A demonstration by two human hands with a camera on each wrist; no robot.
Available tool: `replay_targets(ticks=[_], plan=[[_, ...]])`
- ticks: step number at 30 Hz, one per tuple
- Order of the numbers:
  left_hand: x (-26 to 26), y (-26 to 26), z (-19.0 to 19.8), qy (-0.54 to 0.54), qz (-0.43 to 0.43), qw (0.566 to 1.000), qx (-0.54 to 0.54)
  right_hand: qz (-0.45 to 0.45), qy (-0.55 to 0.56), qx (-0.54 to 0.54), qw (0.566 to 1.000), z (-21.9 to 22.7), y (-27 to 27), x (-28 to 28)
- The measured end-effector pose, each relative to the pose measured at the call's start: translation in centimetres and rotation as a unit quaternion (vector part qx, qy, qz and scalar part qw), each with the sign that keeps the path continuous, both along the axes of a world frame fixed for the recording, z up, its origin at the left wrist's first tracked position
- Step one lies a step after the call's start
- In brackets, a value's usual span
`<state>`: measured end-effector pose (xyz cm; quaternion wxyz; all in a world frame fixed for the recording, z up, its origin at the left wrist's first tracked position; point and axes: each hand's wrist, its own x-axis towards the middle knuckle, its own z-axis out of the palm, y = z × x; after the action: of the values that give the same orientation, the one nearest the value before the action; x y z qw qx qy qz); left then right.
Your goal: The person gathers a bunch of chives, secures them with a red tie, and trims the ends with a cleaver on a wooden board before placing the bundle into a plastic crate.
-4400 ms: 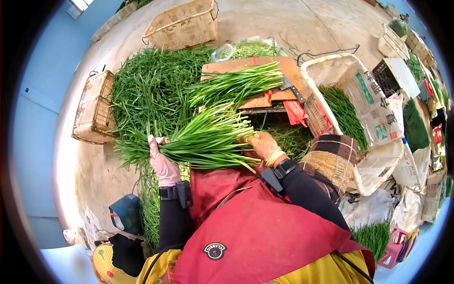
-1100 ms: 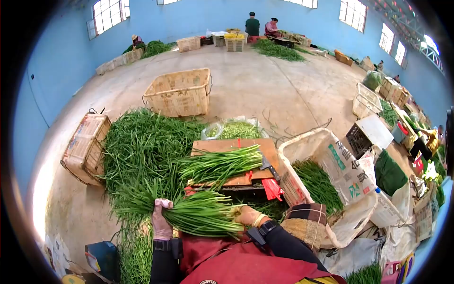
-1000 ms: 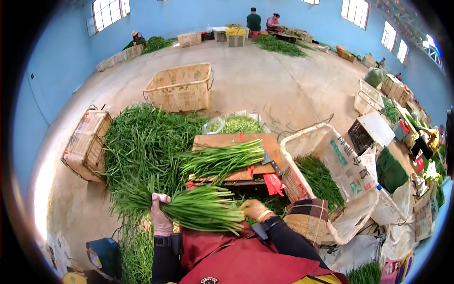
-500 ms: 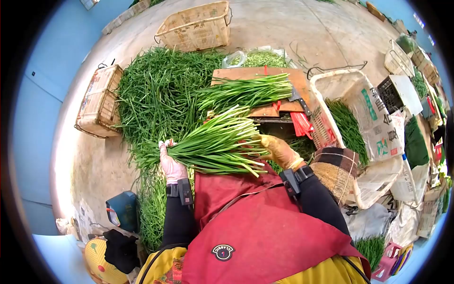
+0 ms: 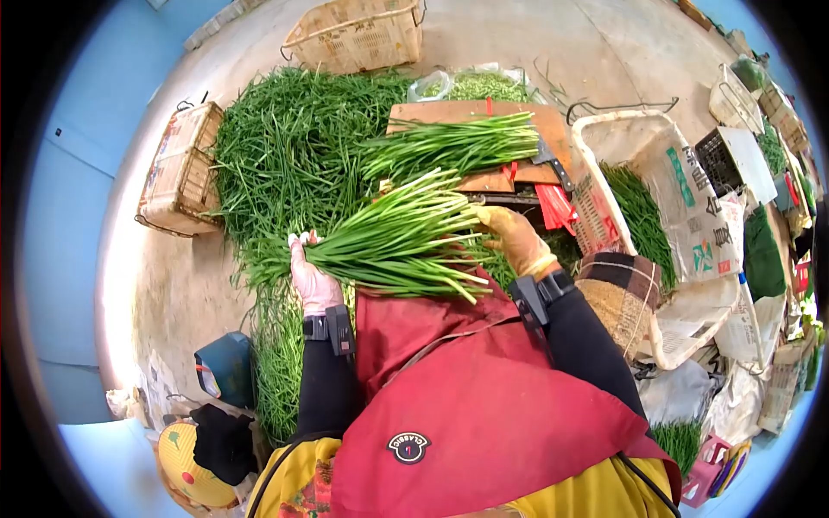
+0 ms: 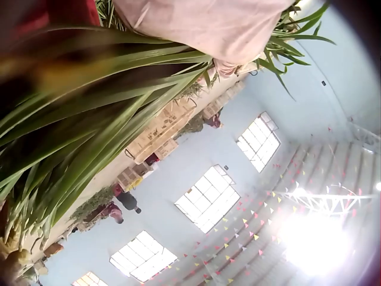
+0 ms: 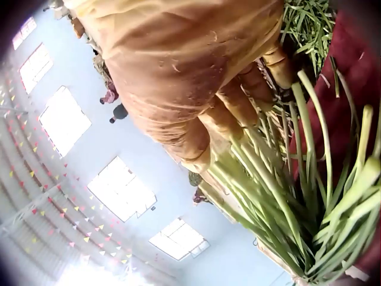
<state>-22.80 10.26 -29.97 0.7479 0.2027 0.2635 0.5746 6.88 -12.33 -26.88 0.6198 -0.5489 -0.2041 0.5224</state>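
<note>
A loose bundle of long green stalks point(image 5: 389, 246) with pale cut ends lies across the front of the red apron. At its leafy side the gloved left hand point(image 5: 316, 281) grips it, and that hand point(image 6: 208, 24) covers part of the leaves in the left wrist view. The gloved right hand point(image 5: 518, 240) is at the pale ends, its fingers slightly bent and touching them. In the right wrist view this hand point(image 7: 178, 77) has its fingers against the pale stalk ends point(image 7: 262, 179). A second bundle point(image 5: 458, 142) rests on the wooden board point(image 5: 427, 112), beside a knife point(image 5: 551, 162).
A big heap of greens point(image 5: 285, 155) lies left of the board. A lined crate point(image 5: 609, 129) with greens stands right, past red strips point(image 5: 555, 207). A crate point(image 5: 186, 160) is at far left, another point(image 5: 354, 43) behind. A checked cloth roll point(image 5: 617, 289) sits near the right forearm.
The head view has tilted down from the room to the hands. A second ago the right hand was slightly apart from the stalk ends; now it touches them. The left hand has kept its grip.
</note>
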Motion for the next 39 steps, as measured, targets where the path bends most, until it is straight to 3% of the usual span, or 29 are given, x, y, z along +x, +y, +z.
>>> replay_targets(ticks=[2,4,6,7,9,12,14,16,20,22,24,26,27,28,33,36,37,39], plan=[[0.3,-0.3,0.3,0.033,0.015,0.999,0.016,0.071,-0.064,-0.015,0.995,-0.1,1.2,0.3],[0.9,-1.5,2.2,0.035,0.009,0.999,0.008,0.073,-0.039,-0.027,0.996,1.8,1.5,-0.6],[1.3,-2.7,3.5,0.101,0.018,0.993,0.054,0.157,-0.059,0.0,0.986,0.6,2.3,-0.1],[1.4,-2.7,3.7,0.105,0.019,0.993,0.042,0.157,-0.058,0.0,0.986,-0.1,2.3,-0.2],[1.5,-2.6,3.7,0.109,0.019,0.993,0.03,0.085,0.036,0.009,0.996,0.5,2.4,-1.2],[1.5,-2.1,3.0,0.119,0.02,0.993,0.018,0.013,-0.001,-0.017,1.0,0.4,2.5,-2.3],[1.5,-2.0,2.6,0.106,0.023,0.993,0.041,0.01,-0.022,-0.007,1.0,-0.3,2.6,-2.2],[1.6,-2.5,2.7,0.119,0.028,0.992,0.036,-0.06,0.029,0.008,0.998,0.1,2.3,-2.5],[1.2,-1.8,1.7,0.056,0.022,0.998,-0.015,-0.159,-0.177,-0.045,0.97,-1.5,-0.1,1.0],[0.8,-1.5,1.1,0.048,0.021,0.999,-0.005,-0.167,-0.316,-0.152,0.921,-2.7,-3.2,3.6],[0.6,-1.5,1.0,0.049,0.034,0.997,-0.043,-0.084,-0.379,-0.308,0.869,-4.4,-6.3,6.0],[0.4,-1.5,0.8,0.065,0.025,0.997,-0.044,-0.017,-0.492,-0.318,0.81,-6.7,-8.5,6.7],[0.4,-1.3,0.4,0.035,0.033,0.998,-0.046,0.043,-0.462,-0.292,0.836,-7.3,-9.2,7.1],[0.3,-1.1,0.1,0.005,0.041,0.998,-0.048,0.033,-0.449,-0.24,0.86,-8.1,-9.9,7.1],[0.6,-2.2,1.3,0.056,0.028,0.997,-0.039,0.139,-0.17,-0.052,0.974,-0.7,-6.5,1.3],[0.3,-2.0,1.3,-0.027,0.012,0.999,-0.032,0.224,-0.185,-0.002,0.957,0.0,-4.8,-1.0],[0.8,-1.9,1.8,0.0,0.053,0.996,-0.077,0.223,-0.185,-0.001,0.957,-0.2,-4.5,-1.6],[0.7,-2.0,1.7,0.022,0.051,0.997,-0.058,0.213,-0.059,0.003,0.975,-0.6,-4.1,-2.6]])
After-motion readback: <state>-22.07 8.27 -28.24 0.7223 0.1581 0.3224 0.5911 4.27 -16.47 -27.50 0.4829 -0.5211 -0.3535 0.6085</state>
